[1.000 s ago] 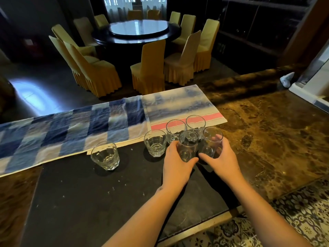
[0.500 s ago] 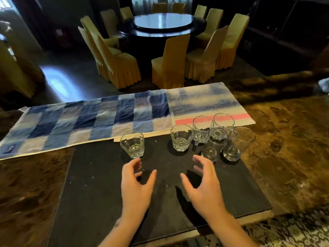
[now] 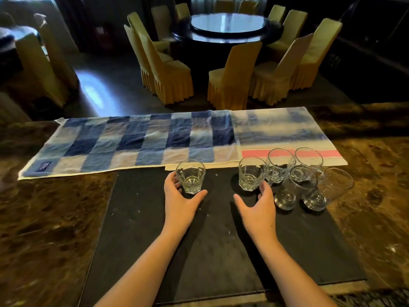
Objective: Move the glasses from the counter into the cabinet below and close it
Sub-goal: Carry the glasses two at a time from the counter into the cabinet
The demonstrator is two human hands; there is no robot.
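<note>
Here, in the head view, six glasses stand upright on the dark mat (image 3: pixel 199 251) that covers the middle of the marble bench (image 3: pixel 44 218): one faceted tumbler (image 3: pixel 190 176) alone on the left, a second faceted tumbler (image 3: pixel 251 173) near the centre, and just beside it a tight cluster of four smooth glasses (image 3: pixel 309 180) whose rims overlap from this angle, so which of them touch cannot be told. Two towels lie along the far edge of the mat — a blue checked towel (image 3: pixel 132 142) and a pale towel with a pink stripe (image 3: pixel 287 134) that overlaps its right end. Beyond the bench stands one round table (image 3: pixel 225 24) ringed with yellow-covered chairs, too dim and cut off to count. The cabinet below the bench is out of sight. The left hand (image 3: pixel 180 202) curves loosely round the near side of the lone tumbler, fingers at its left wall and thumb at its base — not yet closed on it. The right hand (image 3: pixel 257 207) is spread wide, fingertips touching the right side of the second tumbler, thumb apart from it.
</note>
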